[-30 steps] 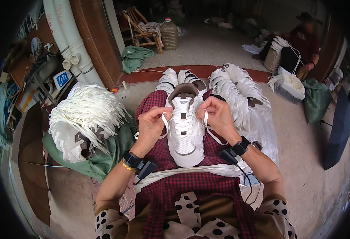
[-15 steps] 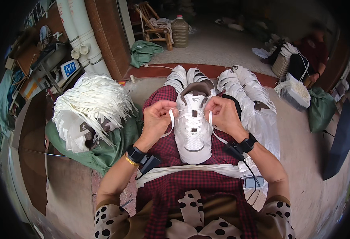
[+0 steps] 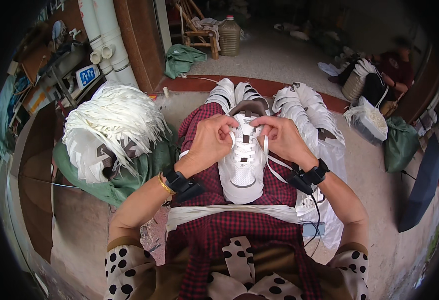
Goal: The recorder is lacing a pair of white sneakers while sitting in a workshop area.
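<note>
A white sneaker (image 3: pixel 241 181) lies on my lap over a red-and-black checked apron (image 3: pixel 204 185), its toe towards me. White laces cross its front through several eyelets. My left hand (image 3: pixel 212 141) is closed at the upper left eyelets, fingertips pinching the white shoelace (image 3: pixel 232 139). On the other side my right hand (image 3: pixel 283 139) is closed too, thumb and finger pinching a lace at the upper right, by the tongue. The right lace's loose end hangs down beside the shoe. Fingers partly cover the top eyelets.
To the left, a bundle of white laces (image 3: pixel 117 115) and white shoes rest on a green sack (image 3: pixel 154 167). More white shoes (image 3: pixel 307 107) lie at right on clear plastic. A phone (image 3: pixel 313 229) is near my right forearm. Another person (image 3: pixel 397 65) sits at far right.
Both hands have moved inward and up the shoe, from beside it to the top eyelets near the tongue. The laces stay in their fingers. The view has shifted slightly.
</note>
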Tool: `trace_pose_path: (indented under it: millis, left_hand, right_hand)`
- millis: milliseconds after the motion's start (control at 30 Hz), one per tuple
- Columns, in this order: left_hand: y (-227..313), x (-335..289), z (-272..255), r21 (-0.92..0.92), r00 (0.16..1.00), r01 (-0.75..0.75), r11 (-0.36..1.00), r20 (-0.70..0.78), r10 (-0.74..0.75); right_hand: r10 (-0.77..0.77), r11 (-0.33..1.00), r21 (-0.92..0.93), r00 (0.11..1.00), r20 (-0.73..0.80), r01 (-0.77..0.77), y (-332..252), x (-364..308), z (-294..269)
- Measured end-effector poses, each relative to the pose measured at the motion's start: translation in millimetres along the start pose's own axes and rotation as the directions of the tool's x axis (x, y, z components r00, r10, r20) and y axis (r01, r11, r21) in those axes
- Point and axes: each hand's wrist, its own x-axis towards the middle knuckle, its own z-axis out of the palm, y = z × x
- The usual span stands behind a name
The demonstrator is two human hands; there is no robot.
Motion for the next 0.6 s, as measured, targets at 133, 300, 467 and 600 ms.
trace_pose_path:
  millis: [133,300,467,600]
  left_hand:
    - [13,31,-28,0.126,0.901,-0.17,0.977,0.422,0.102]
    - [20,66,-46,0.234,0.615,-0.598,0.766,0.748,0.252]
    - [35,81,-39,0.279,0.451,-0.731,0.623,0.882,0.134]
    - [53,113,-21,0.565,0.341,-0.253,0.785,0.812,-0.475]
  right_hand:
    - [-0.109,0.9,-0.382,0.958,0.265,0.208,-15,24,-27]
    - [-0.356,0.717,-0.409,0.8,0.483,0.565,-23,48,-35]
    - [-0.216,0.69,-0.427,0.729,0.649,0.585,-12,46,-41]
    - [0.141,0.92,-0.347,0.673,0.726,0.183,-9,72,-49]
